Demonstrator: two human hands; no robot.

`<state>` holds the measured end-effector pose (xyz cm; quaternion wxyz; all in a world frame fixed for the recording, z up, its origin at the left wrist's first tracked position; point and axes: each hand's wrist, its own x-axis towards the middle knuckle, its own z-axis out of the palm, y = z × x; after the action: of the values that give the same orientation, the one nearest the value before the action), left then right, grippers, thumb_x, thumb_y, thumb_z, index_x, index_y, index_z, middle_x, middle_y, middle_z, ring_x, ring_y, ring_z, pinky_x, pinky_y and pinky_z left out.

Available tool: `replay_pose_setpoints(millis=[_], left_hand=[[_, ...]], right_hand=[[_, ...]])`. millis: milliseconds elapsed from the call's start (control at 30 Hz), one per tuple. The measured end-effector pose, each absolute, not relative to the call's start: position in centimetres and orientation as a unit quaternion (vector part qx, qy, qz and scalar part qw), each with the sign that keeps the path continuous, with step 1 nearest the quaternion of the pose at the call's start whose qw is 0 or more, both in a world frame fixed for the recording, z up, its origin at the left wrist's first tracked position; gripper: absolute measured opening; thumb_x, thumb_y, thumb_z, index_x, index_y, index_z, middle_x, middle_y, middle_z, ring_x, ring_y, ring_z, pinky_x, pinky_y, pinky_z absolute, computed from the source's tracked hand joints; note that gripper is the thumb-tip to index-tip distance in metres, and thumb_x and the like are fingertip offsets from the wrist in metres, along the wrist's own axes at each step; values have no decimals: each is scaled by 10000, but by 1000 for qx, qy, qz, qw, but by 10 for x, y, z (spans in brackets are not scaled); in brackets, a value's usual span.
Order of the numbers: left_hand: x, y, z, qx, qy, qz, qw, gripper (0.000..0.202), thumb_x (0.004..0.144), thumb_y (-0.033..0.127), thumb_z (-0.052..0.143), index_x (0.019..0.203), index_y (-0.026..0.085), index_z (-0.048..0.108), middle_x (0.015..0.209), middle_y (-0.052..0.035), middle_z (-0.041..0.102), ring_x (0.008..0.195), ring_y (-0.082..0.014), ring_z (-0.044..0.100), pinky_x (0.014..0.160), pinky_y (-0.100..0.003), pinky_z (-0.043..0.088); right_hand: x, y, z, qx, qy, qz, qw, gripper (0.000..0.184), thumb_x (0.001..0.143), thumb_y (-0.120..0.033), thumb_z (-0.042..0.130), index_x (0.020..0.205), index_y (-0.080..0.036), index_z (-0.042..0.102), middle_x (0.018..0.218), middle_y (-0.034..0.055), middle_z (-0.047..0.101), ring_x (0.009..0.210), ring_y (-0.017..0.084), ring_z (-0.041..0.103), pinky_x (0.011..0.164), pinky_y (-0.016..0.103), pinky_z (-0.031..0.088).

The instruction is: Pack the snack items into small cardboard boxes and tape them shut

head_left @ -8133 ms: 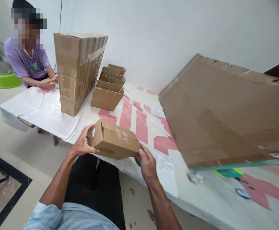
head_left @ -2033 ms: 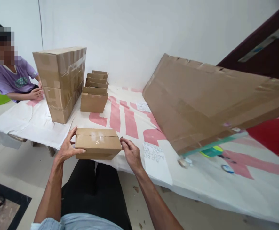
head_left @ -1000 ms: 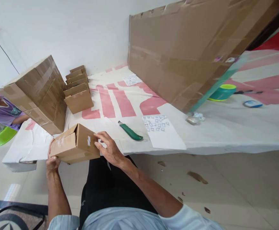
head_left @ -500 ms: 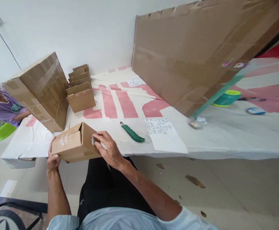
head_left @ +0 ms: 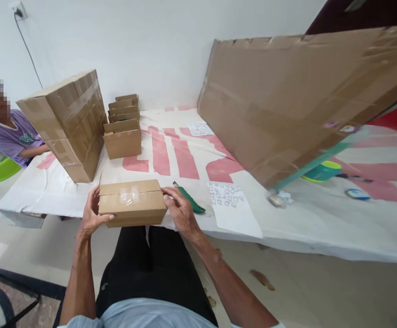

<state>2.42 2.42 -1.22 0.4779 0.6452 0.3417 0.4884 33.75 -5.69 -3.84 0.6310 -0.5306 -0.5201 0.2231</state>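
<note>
Between my two hands is a small brown cardboard box (head_left: pixel 132 205), held level at the table's front edge. Its top flaps are closed, with a piece of shiny clear tape across the middle of the seam. My left hand (head_left: pixel 94 212) grips the left end, thumb along the front. At the right end, my right hand (head_left: pixel 180 207) presses against the box with thumb and fingers; its fingertips are partly hidden. Just beyond that hand lies a green utility knife (head_left: pixel 193 200), with a sheet of paper (head_left: pixel 234 214) marked with small drawn shapes to its right.
Stacked taped boxes (head_left: pixel 72 118) stand at the left, beside a row of open cartons (head_left: pixel 123 139). A large cardboard sheet (head_left: pixel 280 100) leans over the right side. Behind it are a teal tape roll (head_left: pixel 323 171) and a small round item (head_left: pixel 357 194). Another person (head_left: pixel 12 130) sits far left.
The box has turned so its taped top and long side face me. My right hand has shifted from pressing its end face to holding its right end. The view has swung slightly.
</note>
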Motion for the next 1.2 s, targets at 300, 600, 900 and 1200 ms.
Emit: replay_pose_setpoints(millis=[300,600,900,1200], left_hand=[[32,7,-22,618,325,499,513,793,601,358,1040,1186,291,509,1680,-129,453,1525,-372,482,1143,-453,479],[32,-4,-19,616,314,489,532,572,755,459,939,1061,268,495,1702,-131,455,1525,-376,480,1091,-457,479],[34,-4,-19,642,361,457,498,457,836,537,847,1141,255,657,1722,-122,409,1561,-414,422,1138,-492,485],[37,-3,-20,655,372,472,458,493,742,466,934,1156,282,739,1512,-123,532,1478,-391,480,1164,-522,480]], right_hand=[[345,-66,-19,-548,-579,151,584,257,975,-436,657,1093,-233,762,1185,116,717,1106,283,686,869,445,642],[346,-67,-29,-565,-566,169,577,290,982,-470,644,1108,-223,729,1231,120,709,1159,276,689,929,439,634],[342,-62,-27,-571,-552,180,580,331,970,-490,646,1126,-214,741,1246,133,740,1164,288,700,960,448,612],[420,-44,-63,-695,-620,77,356,388,961,-510,574,1136,-186,698,1121,161,714,1047,329,669,928,501,563]])
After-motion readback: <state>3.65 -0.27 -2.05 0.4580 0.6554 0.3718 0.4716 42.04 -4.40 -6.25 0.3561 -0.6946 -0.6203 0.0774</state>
